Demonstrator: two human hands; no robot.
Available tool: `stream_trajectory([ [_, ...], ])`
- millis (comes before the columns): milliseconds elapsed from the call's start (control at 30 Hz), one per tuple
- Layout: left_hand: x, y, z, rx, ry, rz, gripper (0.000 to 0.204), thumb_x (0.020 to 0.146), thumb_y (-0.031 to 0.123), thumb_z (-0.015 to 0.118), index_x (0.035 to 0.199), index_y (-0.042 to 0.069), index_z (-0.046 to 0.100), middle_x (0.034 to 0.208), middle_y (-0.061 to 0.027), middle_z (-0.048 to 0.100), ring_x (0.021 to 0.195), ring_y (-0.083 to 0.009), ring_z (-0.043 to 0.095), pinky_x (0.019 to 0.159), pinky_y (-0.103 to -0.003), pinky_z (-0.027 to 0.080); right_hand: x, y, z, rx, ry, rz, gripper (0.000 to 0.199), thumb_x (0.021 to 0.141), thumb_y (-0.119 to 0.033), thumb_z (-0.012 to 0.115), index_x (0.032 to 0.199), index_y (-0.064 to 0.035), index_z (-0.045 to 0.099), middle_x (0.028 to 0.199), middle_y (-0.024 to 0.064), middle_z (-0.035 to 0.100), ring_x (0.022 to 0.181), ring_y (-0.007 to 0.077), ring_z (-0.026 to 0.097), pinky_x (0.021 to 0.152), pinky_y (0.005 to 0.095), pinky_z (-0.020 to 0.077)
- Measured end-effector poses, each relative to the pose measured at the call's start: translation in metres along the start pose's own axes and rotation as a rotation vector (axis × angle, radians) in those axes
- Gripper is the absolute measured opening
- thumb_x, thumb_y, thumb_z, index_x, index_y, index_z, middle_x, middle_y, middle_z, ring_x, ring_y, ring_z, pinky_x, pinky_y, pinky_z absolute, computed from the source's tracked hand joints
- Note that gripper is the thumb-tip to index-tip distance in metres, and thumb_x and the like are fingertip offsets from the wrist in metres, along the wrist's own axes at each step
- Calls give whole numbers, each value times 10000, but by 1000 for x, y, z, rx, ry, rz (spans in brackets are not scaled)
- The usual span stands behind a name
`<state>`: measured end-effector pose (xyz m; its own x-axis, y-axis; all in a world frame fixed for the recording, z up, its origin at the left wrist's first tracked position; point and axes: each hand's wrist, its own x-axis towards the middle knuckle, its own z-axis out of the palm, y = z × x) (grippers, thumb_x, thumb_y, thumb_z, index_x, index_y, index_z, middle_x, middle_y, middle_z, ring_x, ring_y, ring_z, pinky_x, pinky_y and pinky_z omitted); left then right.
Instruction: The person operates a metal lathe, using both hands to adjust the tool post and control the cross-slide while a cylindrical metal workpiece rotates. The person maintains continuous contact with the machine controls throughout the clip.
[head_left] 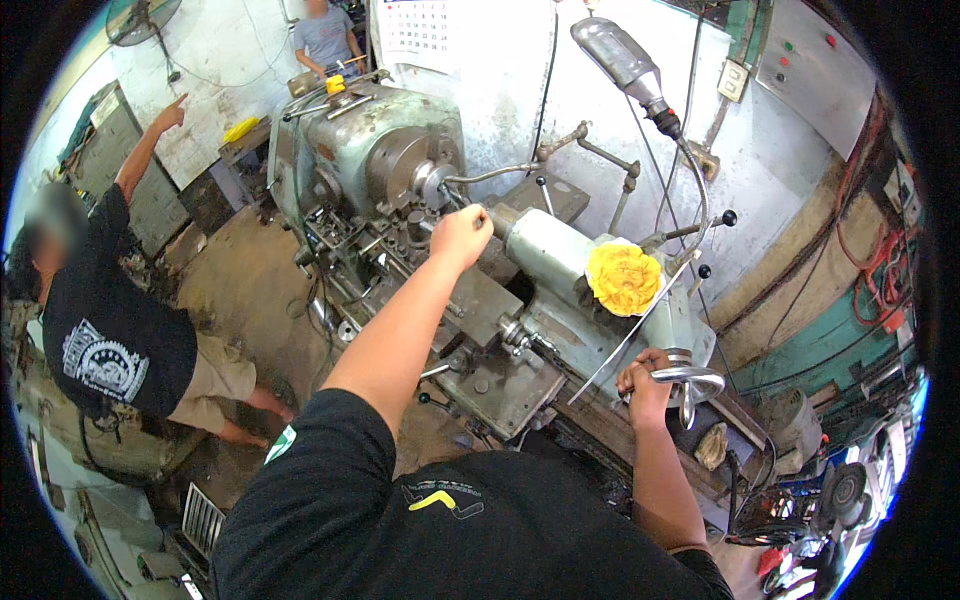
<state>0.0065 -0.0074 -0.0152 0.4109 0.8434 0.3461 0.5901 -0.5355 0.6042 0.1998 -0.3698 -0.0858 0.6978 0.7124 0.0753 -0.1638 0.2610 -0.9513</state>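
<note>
My left hand [463, 236] is closed beside the tailstock's front end, between it and the round lathe chuck [400, 165]. What its fingers hold is hidden. A bright metal workpiece [432, 184] sits in the chuck, and a thin coolant pipe [500, 173] reaches toward it. At the other end of the tailstock [555, 250], my right hand [643, 385] is wrapped round part of the shiny handwheel [690, 377]. A yellow cloth [622, 279] lies bunched on top of the tailstock.
A lamp with a clear bottle-like shade [620, 60] hangs over the lathe. Below my arms are the carriage and toolpost [480, 310]. At left a person in a black shirt [120, 320] points away; another person [325, 40] stands behind the headstock. A fan [775, 510] is at lower right.
</note>
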Motion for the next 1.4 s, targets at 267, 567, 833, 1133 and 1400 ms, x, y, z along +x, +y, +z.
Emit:
stream_trajectory([
  [267, -20, -37, -5, -80, 57, 547, 114, 842, 160, 701, 938, 97, 704, 878, -109, 709, 895, -353, 669, 838, -489, 487, -3, 0, 4, 8, 185, 53, 213, 897, 10, 556, 1091, -44, 485, 652, 56, 497, 519, 180, 498, 556, 354, 487],
  [567, -17, -43, 4, -152, 169, 617, 75, 826, 132, 697, 899, 122, 682, 824, -61, 659, 830, -305, 634, 792, -460, 455, -7, -3, 15, -16, 309, 12, 204, 870, -16, 535, 1063, -52, 479, 645, 28, 404, 532, 164, 434, 519, 353, 434],
  [833, -16, -45, 9, -153, 229, 637, 85, 799, 136, 699, 879, 137, 669, 812, -40, 645, 807, -277, 621, 797, -434, 448, -8, -5, 15, -48, 278, -29, 129, 901, -49, 561, 1007, -54, 489, 635, 36, 415, 535, 185, 454, 569, 367, 459],
  [1133, -14, -46, 6, -146, 222, 673, 83, 799, 131, 697, 878, 135, 674, 796, -45, 634, 781, -285, 619, 775, -437, 452, -10, 0, 7, -137, 275, -8, 106, 956, -51, 552, 1051, -84, 519, 643, 19, 447, 557, 165, 491, 642, 368, 502],
  [1400, -13, -49, 6, -140, 181, 691, 93, 796, 139, 700, 887, 138, 680, 805, -51, 626, 800, -288, 619, 783, -443, 455, -14, 45, -16, -707, 380, 84, 160, 893, 35, 606, 1001, -77, 568, 769, 48, 570, 642, 162, 586, 593, 318, 495],
])
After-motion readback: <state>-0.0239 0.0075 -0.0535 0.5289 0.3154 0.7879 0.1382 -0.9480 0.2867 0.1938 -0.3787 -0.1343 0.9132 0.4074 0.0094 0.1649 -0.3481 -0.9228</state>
